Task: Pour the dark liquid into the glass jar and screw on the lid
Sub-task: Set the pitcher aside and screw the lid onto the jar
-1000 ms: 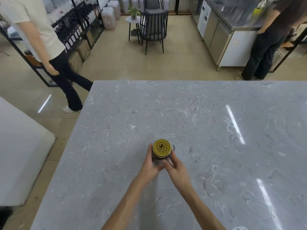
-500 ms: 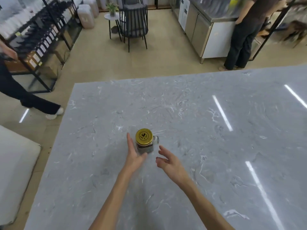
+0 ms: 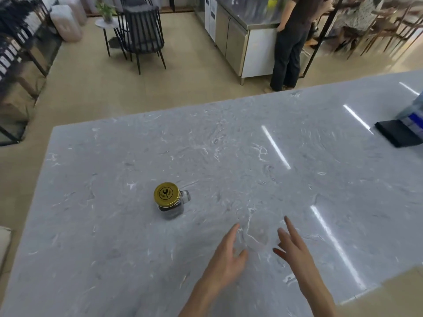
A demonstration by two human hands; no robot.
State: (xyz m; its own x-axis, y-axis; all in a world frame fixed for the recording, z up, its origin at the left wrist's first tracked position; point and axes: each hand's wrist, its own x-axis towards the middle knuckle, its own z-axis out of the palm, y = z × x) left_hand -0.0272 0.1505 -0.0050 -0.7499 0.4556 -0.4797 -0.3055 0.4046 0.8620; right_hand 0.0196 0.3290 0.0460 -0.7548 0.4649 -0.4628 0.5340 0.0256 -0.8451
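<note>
A small glass jar [image 3: 172,208] with a handle stands upright on the grey marble table [image 3: 229,145], dark liquid inside and a gold lid [image 3: 166,194] on top. My left hand [image 3: 226,259] hovers over the table to the jar's lower right, fingers apart and holding nothing. My right hand [image 3: 295,250] floats beside it further right, also with spread fingers and nothing in it. Neither hand touches the jar.
A dark flat object [image 3: 399,133] with a blue-and-white package [image 3: 413,115] on it lies at the table's right edge. Beyond the table stand a person [image 3: 289,42] at a steel counter [image 3: 247,30], a black chair [image 3: 142,35] and shelving [image 3: 16,56].
Both hands let go of the jar and drew back toward me and to the right. The view swung, so the jar now sits further left and the right-edge objects came into sight.
</note>
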